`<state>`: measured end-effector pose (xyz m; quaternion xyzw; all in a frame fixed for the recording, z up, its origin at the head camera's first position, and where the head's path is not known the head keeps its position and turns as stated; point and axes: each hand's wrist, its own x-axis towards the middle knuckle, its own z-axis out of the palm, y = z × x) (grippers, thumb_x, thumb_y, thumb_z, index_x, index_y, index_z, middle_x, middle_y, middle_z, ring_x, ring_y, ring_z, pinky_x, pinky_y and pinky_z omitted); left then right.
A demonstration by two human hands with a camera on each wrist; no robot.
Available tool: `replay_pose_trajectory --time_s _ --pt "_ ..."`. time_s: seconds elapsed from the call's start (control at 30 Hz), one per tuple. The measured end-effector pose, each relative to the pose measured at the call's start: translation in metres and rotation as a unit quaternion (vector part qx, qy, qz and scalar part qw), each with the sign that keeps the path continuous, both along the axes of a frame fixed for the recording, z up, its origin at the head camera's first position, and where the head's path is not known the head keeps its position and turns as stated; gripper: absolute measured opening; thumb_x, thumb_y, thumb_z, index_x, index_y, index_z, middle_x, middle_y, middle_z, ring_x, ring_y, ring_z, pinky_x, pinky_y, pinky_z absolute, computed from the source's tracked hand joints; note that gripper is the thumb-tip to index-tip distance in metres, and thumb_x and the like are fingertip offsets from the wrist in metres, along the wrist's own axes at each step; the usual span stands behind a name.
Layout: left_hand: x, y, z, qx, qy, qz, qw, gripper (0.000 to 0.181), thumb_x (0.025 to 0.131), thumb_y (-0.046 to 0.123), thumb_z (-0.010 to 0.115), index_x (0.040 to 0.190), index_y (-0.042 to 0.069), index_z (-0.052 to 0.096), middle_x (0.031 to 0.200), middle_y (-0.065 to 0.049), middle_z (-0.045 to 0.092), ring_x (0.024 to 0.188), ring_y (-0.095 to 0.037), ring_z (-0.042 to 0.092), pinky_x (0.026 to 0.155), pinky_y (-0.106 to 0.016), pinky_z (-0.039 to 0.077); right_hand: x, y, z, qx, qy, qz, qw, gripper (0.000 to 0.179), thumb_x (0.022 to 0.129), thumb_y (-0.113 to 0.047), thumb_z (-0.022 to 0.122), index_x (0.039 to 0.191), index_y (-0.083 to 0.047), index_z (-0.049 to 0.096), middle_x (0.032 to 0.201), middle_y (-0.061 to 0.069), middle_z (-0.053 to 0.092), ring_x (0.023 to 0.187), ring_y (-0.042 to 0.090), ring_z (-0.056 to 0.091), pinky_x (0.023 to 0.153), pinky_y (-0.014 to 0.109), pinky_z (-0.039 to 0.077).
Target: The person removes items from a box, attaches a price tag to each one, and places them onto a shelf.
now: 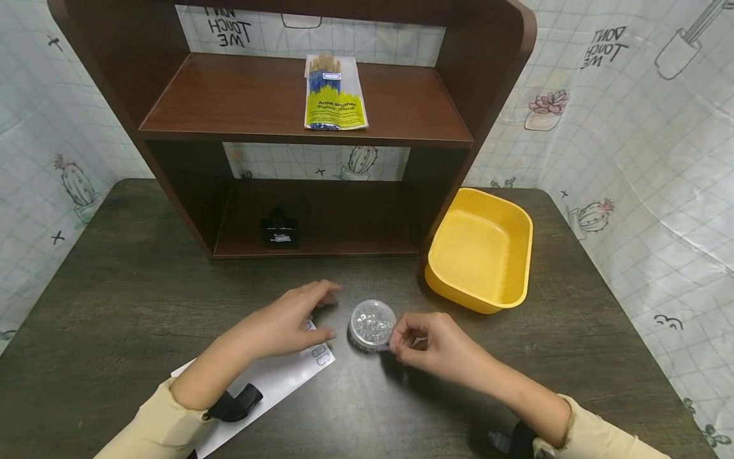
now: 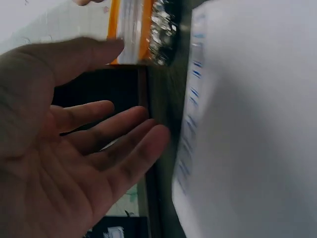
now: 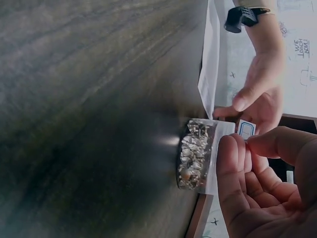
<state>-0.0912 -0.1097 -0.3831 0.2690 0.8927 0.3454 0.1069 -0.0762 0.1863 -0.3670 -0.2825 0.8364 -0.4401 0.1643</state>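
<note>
A round clear jar [image 1: 373, 322] with a see-through lid and shiny silvery bits inside stands on the table between the hands. My right hand [image 1: 432, 344] is at the jar's right side, pinching a small white sticker label [image 3: 246, 130] with a blue border between thumb and fingertips. Whether the label touches the jar is unclear. To the left, my left hand [image 1: 287, 322] hovers with loosely bent fingers, apart from the jar and holding nothing. Beneath that forearm lies a white sheet of labels [image 1: 287, 386], its blue-framed labels showing along one edge and partly covered by the arm.
A dark brown shelf unit [image 1: 309, 137] stands behind. It bears a pack of artist brushes [image 1: 335, 95] above and a small black box [image 1: 279, 231] below. A yellow basin [image 1: 478, 248] sits at the right, beside the shelf.
</note>
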Motion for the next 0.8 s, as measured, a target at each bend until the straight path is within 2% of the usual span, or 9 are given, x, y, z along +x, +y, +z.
replay_pose_trajectory --time_s 0.07,0.13,0.33,0.53,0.8 --pt "0.000 0.004 0.002 0.003 -0.016 -0.019 0.9997 0.071 0.093 0.022 0.080 0.152 0.003 0.045 0.140 -0.017 0.065 0.133 -0.033 0.061 0.110 -0.054 0.049 0.001 0.000 -0.001 0.006 -0.003 0.001 1.0000 0.016 0.085 0.006 0.071 0.086 -0.010 0.071 0.083 -0.004 0.072 0.076 0.002 0.066 0.071 0.025 0.059" --pt "0.001 0.009 0.004 -0.001 -0.027 -0.024 0.9993 0.078 0.093 0.026 0.081 0.156 0.004 0.041 0.146 -0.017 0.061 0.138 -0.033 0.057 0.113 -0.054 0.046 0.001 0.000 -0.002 0.015 -0.004 0.002 0.9999 0.015 0.085 0.004 0.072 0.085 -0.011 0.072 0.082 -0.006 0.072 0.075 0.001 0.066 0.070 0.024 0.058" --pt "0.000 0.023 0.004 -0.005 -0.038 -0.040 0.9985 0.082 0.092 0.027 0.082 0.158 0.004 0.041 0.156 -0.017 0.052 0.146 -0.034 0.050 0.118 -0.053 0.042 0.003 0.000 -0.004 0.025 0.001 0.003 0.9997 0.011 0.087 0.000 0.075 0.085 -0.011 0.072 0.083 -0.006 0.073 0.076 0.000 0.065 0.068 0.023 0.056" --pt "0.001 0.033 0.000 -0.007 -0.039 -0.046 0.9981 0.081 0.091 0.025 0.083 0.156 0.000 0.042 0.154 -0.018 0.054 0.143 -0.034 0.053 0.115 -0.052 0.045 0.007 -0.004 -0.012 0.036 0.003 -0.008 0.9993 0.013 0.089 -0.002 0.076 0.083 -0.012 0.071 0.082 -0.006 0.072 0.075 -0.002 0.064 0.069 0.022 0.057" --pt "0.003 0.040 -0.004 -0.018 -0.025 -0.044 0.9985 0.083 0.090 0.024 0.083 0.158 0.001 0.040 0.149 -0.017 0.056 0.136 -0.033 0.058 0.111 -0.052 0.049 0.010 -0.009 -0.019 0.045 0.038 -0.023 0.9980 0.014 0.088 -0.001 0.077 0.083 -0.012 0.071 0.080 -0.007 0.073 0.075 -0.004 0.065 0.070 0.022 0.058"
